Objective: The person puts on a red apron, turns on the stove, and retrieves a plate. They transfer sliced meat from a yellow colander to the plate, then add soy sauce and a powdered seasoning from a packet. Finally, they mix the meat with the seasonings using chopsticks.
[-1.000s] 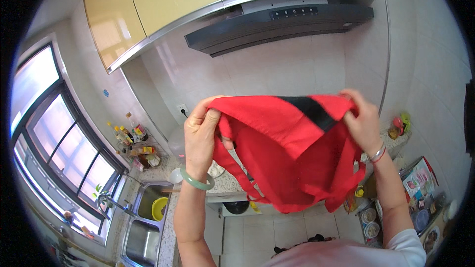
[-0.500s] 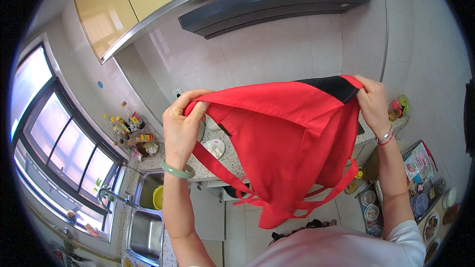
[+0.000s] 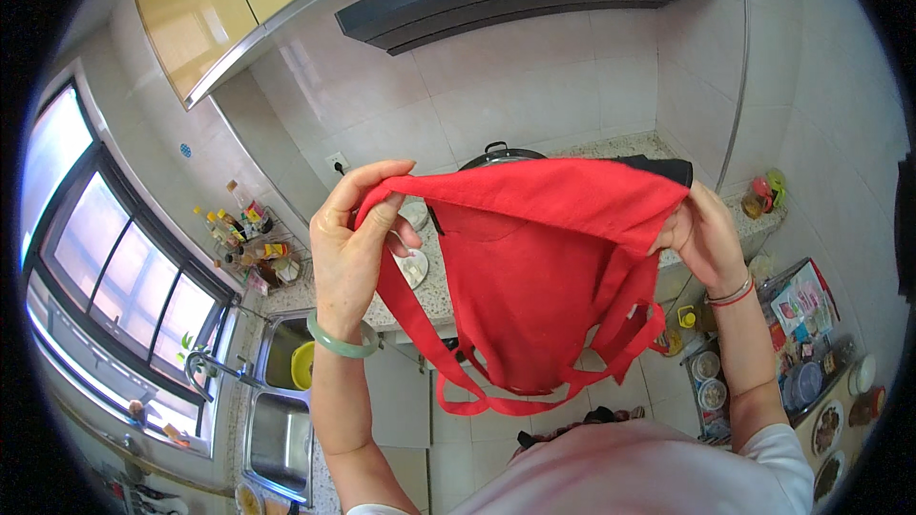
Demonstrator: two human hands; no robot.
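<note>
The red cloth (image 3: 544,272) is held raised in front of the body, spread between both hands, and part of the table (image 3: 435,291) is hidden behind it. Its upper left end is pinched by the left hand (image 3: 355,229), the thumb laid on the near side; this grip is clenched on the fabric. The upper right end, just beside a black band (image 3: 673,172), is grasped by the right hand (image 3: 704,234), whose fingertips are partly covered. The ends appear to be held apart so that the upper edge is kept extended. Red straps (image 3: 416,319) are left hanging in loops, evidently under their own weight. A lidded pot (image 3: 498,154), partly concealed by the cloth, is placed below the range hood (image 3: 534,5), presumably so that steam can be drawn off.
</note>
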